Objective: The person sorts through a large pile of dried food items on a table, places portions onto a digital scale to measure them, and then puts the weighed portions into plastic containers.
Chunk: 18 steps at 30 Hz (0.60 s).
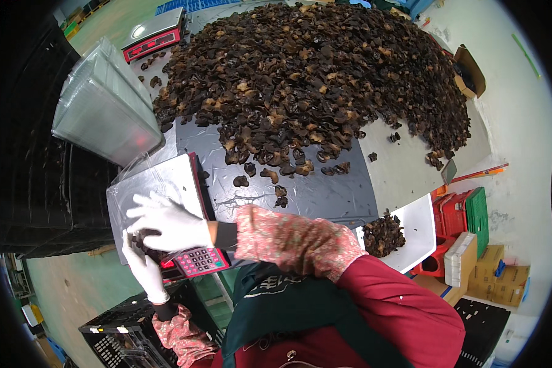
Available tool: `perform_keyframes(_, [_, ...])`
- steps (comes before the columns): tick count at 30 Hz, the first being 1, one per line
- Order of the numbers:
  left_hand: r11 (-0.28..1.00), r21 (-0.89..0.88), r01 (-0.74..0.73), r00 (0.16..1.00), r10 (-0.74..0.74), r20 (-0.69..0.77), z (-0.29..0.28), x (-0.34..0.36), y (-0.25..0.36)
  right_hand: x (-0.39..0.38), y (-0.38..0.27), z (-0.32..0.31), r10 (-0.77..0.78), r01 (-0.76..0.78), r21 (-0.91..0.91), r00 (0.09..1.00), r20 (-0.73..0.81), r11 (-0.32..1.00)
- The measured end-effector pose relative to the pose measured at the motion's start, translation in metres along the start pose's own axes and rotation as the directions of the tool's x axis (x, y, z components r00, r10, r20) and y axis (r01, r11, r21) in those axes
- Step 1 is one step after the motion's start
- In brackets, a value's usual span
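Observation:
My right hand, in a white glove, reaches across to the left with its fingers spread over the pan of a red scale. Just below it my left hand, also gloved in white, is curled at the side of a clear plastic box. Dark dried pieces, which look like wood ear mushrooms, show between the two hands. Much of the box is hidden under my right hand. Clear plastic glints over the pan's far side. The scale's keypad lies beside my right wrist.
A big heap of dried mushrooms covers the table's far side. Stacked clear boxes stand left, near a second scale. A white tub with mushrooms is at right, by crates and cartons. Black crates are below left.

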<state>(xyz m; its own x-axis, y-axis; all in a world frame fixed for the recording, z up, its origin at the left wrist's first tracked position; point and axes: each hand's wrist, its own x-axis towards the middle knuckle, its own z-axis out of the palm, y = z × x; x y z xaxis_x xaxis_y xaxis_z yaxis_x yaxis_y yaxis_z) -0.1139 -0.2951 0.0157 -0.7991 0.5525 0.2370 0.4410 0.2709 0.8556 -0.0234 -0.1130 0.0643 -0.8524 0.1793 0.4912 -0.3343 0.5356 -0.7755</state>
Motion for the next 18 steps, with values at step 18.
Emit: perform_keyframes(18, [0.816,0.524,-0.245,0.932,0.049,0.359,0.278,-0.026,0.071,-0.195,0.112,-0.158,0.369,-0.438,-0.797,0.882,-0.293,0.415])
